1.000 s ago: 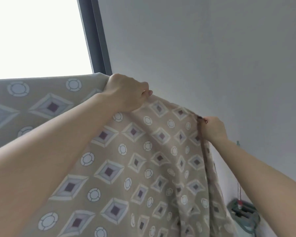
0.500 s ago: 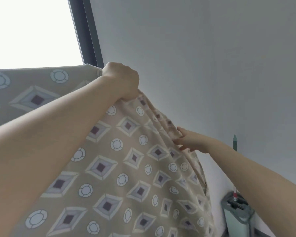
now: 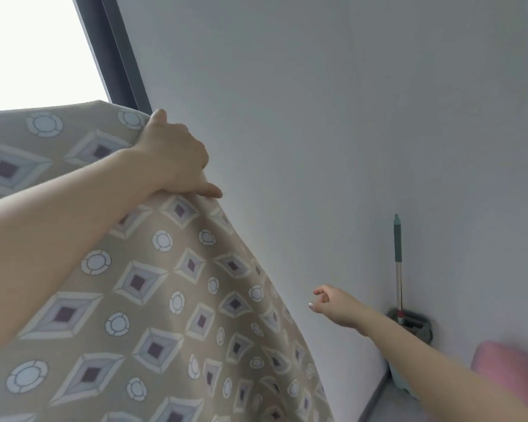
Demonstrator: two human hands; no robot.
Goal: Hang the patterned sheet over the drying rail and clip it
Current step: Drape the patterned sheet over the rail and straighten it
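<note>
The patterned sheet (image 3: 165,300) is beige with grey diamonds and white circles. It hangs down over the left and lower middle of the view, its top edge running level from the left. My left hand (image 3: 171,159) is raised and grips the sheet's top fold at its right end. My right hand (image 3: 336,303) is lower, to the right of the sheet and apart from it, fingers loosely spread and holding nothing. The drying rail is hidden under the cloth. No clip is visible.
A bright window with a dark frame (image 3: 116,56) is at the upper left. A plain grey wall (image 3: 317,117) fills the right. A mop with a teal handle (image 3: 397,239) stands in the corner beside a pink object (image 3: 506,373).
My right hand has let go of the sheet's edge and dropped down and to the right, away from the cloth. My left hand keeps its grip on the top fold.
</note>
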